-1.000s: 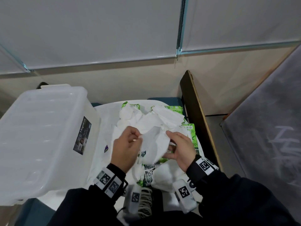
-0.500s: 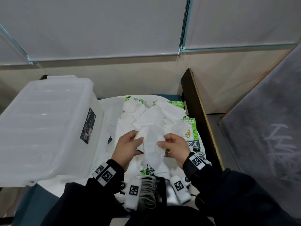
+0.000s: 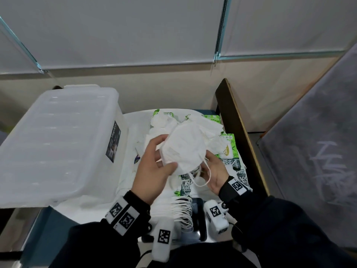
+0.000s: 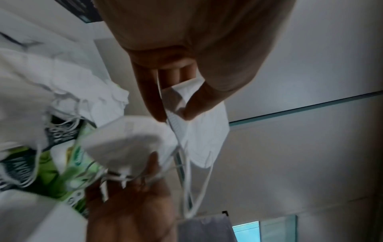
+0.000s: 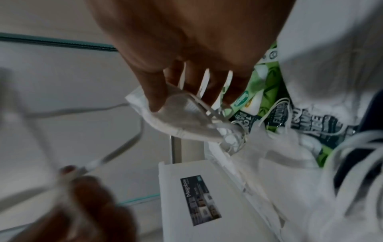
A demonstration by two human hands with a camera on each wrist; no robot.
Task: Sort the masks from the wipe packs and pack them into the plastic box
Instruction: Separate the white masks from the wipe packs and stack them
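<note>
I hold a white folded mask (image 3: 185, 146) above the pile, between both hands. My left hand (image 3: 164, 157) pinches its left edge between thumb and fingers, seen close in the left wrist view (image 4: 174, 113). My right hand (image 3: 210, 161) pinches the mask's other side (image 5: 178, 104), and ear loops (image 3: 202, 176) dangle between the hands. Below lie loose white masks (image 3: 166, 122) mixed with green wipe packs (image 3: 229, 149). The translucent plastic box (image 3: 58, 142) stands to the left, ribbed face up. I cannot tell from the blurred wrist views whether a second mask is tangled in.
A neat stack of masks with ear loops (image 3: 183, 211) lies close to my body. A dark wooden board (image 3: 237, 132) borders the pile on the right, with a grey surface (image 3: 318, 151) beyond. A white cloth (image 3: 131, 151) covers the table between box and pile.
Both hands have raised the mask off the pile and turned it flatter, broad face up. Its ear loops now hang free below.
</note>
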